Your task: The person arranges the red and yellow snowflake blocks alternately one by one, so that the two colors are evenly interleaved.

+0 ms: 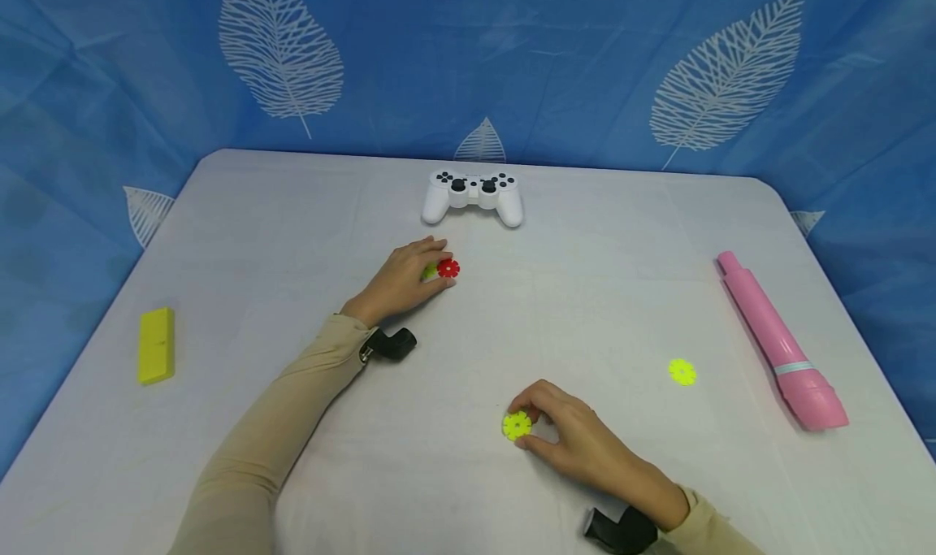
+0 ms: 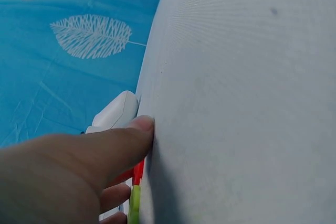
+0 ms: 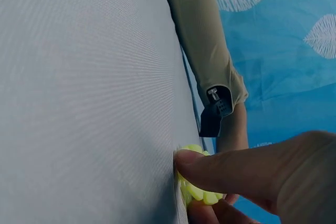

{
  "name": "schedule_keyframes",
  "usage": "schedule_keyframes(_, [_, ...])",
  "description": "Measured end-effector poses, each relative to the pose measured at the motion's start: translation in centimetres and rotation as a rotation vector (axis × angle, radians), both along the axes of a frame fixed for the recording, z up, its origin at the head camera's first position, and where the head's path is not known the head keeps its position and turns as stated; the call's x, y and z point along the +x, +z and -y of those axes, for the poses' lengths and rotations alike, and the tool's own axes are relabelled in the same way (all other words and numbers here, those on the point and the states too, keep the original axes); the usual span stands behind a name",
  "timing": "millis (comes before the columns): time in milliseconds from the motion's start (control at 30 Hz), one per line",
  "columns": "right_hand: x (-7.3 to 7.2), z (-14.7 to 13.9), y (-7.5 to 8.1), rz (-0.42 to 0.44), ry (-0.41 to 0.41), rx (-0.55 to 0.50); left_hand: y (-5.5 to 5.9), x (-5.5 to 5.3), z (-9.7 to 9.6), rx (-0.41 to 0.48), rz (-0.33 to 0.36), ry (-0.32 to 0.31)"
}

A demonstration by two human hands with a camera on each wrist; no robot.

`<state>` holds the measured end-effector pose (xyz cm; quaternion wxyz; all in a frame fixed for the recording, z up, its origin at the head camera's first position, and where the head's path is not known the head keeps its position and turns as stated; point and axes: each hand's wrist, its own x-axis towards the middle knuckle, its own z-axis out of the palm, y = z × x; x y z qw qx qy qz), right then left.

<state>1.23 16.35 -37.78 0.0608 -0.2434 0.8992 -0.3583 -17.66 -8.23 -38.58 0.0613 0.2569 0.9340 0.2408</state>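
Observation:
My left hand (image 1: 402, 280) is low over the table, thumb and index finger on either side of a red flower-shaped disc (image 1: 448, 268). A green flower-shaped disc (image 1: 429, 271) lies beside the red one, partly hidden under the fingers. In the left wrist view, the edges of the red disc (image 2: 138, 172) and the green disc (image 2: 135, 204) show past the thumb. My right hand (image 1: 578, 437) pinches a yellow flower-shaped disc (image 1: 517, 426) between thumb and fingers, close to the tabletop. The right wrist view shows this yellow disc (image 3: 195, 190) tilted behind the thumb.
A white game controller (image 1: 473, 197) lies beyond the left hand. Another yellow disc (image 1: 682, 372) lies flat to the right, near a pink cylindrical object (image 1: 778, 336) with a flared end. At the far left is a yellow block (image 1: 157, 345). Blue leaf-patterned cloth (image 1: 570, 59) hangs behind the table.

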Motion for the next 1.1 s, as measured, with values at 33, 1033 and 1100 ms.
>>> schedule_keyframes(33, [0.01, 0.0, -0.02, 0.002, 0.007, -0.008, 0.0, 0.01, 0.02, 0.0, -0.001, 0.0])
schedule_keyframes(1033, [0.15, -0.25, -0.24, -0.024, 0.173, -0.144, -0.19, 0.2, 0.0, 0.014, -0.029, 0.005])
schedule_keyframes(1100, [0.04, -0.29, -0.22, -0.035, 0.171, -0.155, -0.24, 0.16, -0.01, 0.009, -0.031, 0.004])
